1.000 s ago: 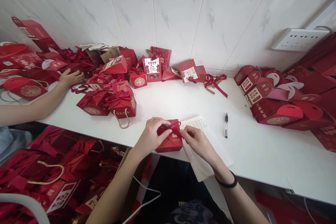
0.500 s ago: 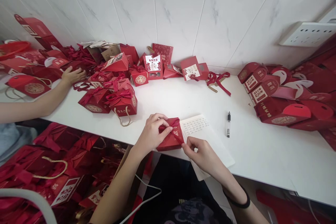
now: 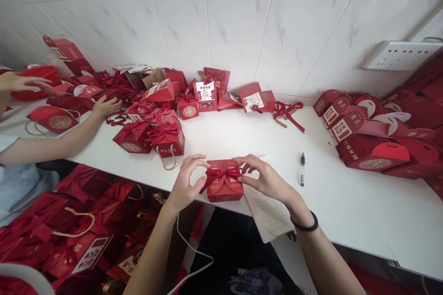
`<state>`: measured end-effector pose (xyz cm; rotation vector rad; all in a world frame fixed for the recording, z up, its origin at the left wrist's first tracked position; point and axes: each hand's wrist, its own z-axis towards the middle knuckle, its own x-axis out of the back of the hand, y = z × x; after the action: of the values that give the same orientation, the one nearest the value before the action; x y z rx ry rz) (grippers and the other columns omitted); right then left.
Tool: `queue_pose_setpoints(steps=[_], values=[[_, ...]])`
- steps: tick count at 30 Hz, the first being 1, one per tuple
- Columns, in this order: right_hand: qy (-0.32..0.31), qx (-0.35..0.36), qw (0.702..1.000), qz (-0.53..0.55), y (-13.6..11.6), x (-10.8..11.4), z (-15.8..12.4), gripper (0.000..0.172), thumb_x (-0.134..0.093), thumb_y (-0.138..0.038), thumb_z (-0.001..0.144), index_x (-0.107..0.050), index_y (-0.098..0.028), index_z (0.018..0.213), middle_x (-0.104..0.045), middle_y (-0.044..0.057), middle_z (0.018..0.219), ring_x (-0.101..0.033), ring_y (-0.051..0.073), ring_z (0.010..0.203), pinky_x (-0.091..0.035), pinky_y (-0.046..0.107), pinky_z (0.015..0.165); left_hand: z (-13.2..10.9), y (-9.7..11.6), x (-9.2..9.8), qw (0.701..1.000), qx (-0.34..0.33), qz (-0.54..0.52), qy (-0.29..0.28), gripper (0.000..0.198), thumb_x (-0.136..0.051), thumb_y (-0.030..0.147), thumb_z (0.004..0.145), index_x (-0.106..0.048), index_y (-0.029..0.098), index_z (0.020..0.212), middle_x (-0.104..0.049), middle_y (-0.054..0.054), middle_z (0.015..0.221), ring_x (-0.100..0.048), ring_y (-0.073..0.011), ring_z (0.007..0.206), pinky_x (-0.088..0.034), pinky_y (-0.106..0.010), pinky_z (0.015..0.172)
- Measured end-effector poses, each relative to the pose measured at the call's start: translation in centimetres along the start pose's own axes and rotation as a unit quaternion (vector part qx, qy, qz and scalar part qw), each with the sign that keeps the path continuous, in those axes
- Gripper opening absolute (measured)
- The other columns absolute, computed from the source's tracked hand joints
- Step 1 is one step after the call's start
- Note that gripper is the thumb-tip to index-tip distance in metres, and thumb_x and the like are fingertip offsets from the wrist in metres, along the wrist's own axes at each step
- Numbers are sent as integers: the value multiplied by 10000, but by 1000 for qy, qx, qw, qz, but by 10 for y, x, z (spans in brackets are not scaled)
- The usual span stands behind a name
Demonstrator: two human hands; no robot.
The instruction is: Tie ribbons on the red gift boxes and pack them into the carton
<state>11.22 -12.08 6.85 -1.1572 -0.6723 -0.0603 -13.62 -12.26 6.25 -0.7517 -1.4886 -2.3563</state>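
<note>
Fingers of the left hand and right hand curl at opposite ends of the ribbon bow; whether either grips cannot be told. The red box lies between them, long axis running hand to hand, neither clearly nearer.

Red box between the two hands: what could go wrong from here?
The red box sits at the near edge of the table, so a tug might pull it off. The ribbon bow could loosen if pulled unevenly. The notebook, partly over that edge by the right hand, might get knocked down.
</note>
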Motion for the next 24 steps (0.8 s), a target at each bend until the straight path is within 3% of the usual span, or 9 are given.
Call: queue_pose_setpoints(steps=[5,9,14,19,24], values=[[26,9,999,32,-6,-7,-3,219,-591,-294,883,-620,-268,1099,-620,32,978,-588,188,870,-476,319,771,-5,-2,-4,998,54,21,11,121,-499,276,858,-582,206,911,-561,-39,974,-541,-166,921,-441,-316,847],[72,-31,996,49,-7,-15,-1,165,-568,-357,886,-656,-218,900,-652,34,867,-604,186,792,-476,301,714,-3,-3,-8,997,80,-7,-3,131,-502,308,867,-561,192,853,-550,-16,867,-523,-130,773,-438,-261,712],[108,-86,988,67,-6,-24,0,234,-559,-414,879,-630,-198,822,-646,17,757,-576,162,683,-458,275,649,-1,1,-5,995,45,-87,-18,129,-508,291,865,-523,188,790,-529,-12,833,-534,-132,804,-438,-267,749],[121,-93,986,68,-6,-26,0,267,-549,-433,878,-623,-193,787,-639,15,745,-558,153,673,-451,259,642,-1,1,0,995,-13,-79,-54,89,-547,203,811,-536,187,898,-562,-36,901,-546,-151,855,-448,-289,783],[117,-93,986,79,-6,-27,0,268,-553,-436,877,-629,-191,798,-639,14,745,-559,151,676,-455,255,648,-1,1,-5,997,15,-66,-21,58,-555,237,820,-561,184,842,-601,-33,855,-570,-152,828,-458,-292,766]])
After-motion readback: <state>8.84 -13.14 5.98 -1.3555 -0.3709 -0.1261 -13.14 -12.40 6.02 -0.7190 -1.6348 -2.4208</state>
